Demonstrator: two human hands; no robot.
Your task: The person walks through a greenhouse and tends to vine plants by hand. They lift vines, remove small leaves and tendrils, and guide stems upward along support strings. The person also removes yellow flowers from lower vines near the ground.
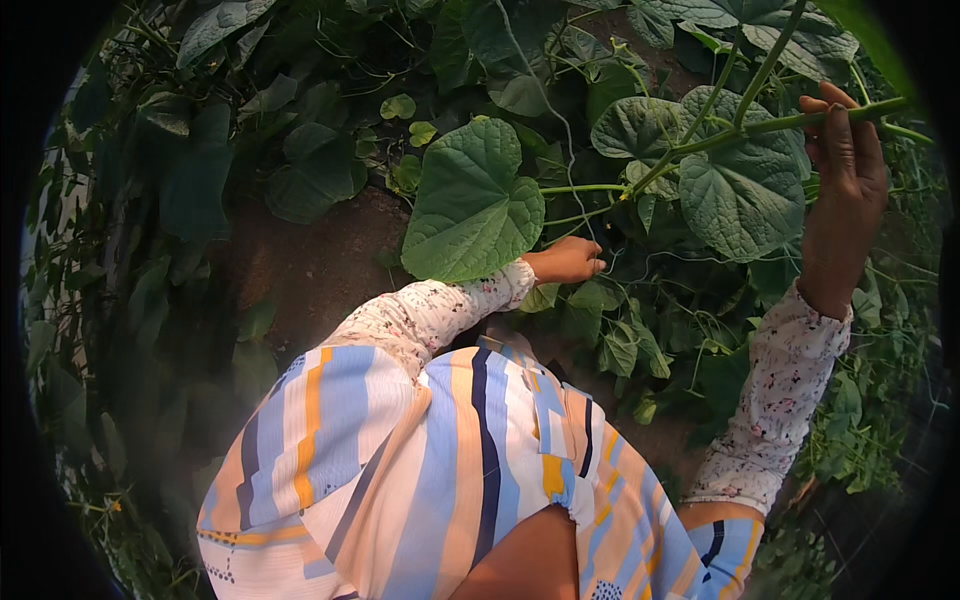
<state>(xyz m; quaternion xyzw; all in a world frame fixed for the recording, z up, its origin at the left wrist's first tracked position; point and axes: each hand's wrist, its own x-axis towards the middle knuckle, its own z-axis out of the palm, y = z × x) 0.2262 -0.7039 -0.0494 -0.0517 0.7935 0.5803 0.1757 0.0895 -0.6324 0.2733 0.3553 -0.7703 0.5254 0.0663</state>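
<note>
At the right, my right hand [851,154] grips the thick green stem [772,126] of a climbing vine, probably cucumber, between thumb and fingers. The stem slopes down to the left from there, bearing broad leaves, with a rough-veined leaf [742,202] hanging just left of the hand. Lower and nearer the middle, my left hand [566,260] is closed at a thin pale string [562,124], which comes down from above to its fingertips. A large heart-shaped leaf [476,202] stands above my left wrist and covers part of the sleeve.
Dense vine foliage [300,165] fills the left and top. Bare brown soil [315,262] shows between plants. A loose string [675,256] runs rightward through the leaves beyond my left hand. Smaller leaves [619,349] hang below it. More greenery [847,420] grows beyond my right sleeve.
</note>
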